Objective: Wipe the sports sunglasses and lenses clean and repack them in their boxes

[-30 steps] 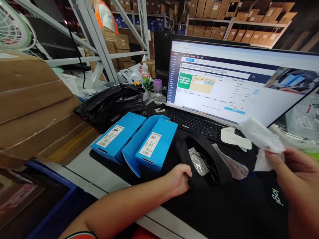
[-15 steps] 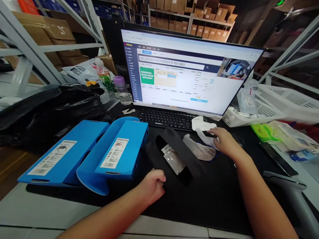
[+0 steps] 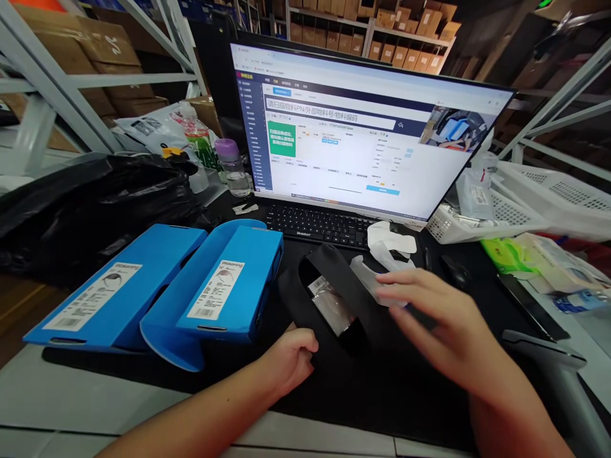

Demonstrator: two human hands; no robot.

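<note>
My left hand [image 3: 292, 359] is closed in a fist near the front of the desk mat. What its fingers hold, if anything, is hidden. Just beyond it lies a black looped piece [image 3: 341, 277], and inside the loop sits a clear plastic packet [image 3: 331, 308] with a barcode label. My right hand [image 3: 436, 324] hovers to the right of the loop, fingers apart and blurred by motion, holding nothing visible. Behind its fingertips is crumpled white thin wrapping [image 3: 365, 277]. Two blue cardboard boxes [image 3: 233, 280] with white labels lie to the left.
A monitor [image 3: 334, 152] stands behind a black keyboard [image 3: 317, 226]. Toward the right are a mouse [image 3: 456, 272], a handheld scanner [image 3: 544, 350] and white baskets [image 3: 506, 213]. A black plastic bag [image 3: 95, 216] and a purple-capped bottle [image 3: 233, 168] are at the left.
My right hand has moved away from the white wrapping, nearer to me and toward the black loop, with its fingers spreading. My left hand stays in place. The view has shifted slightly.
</note>
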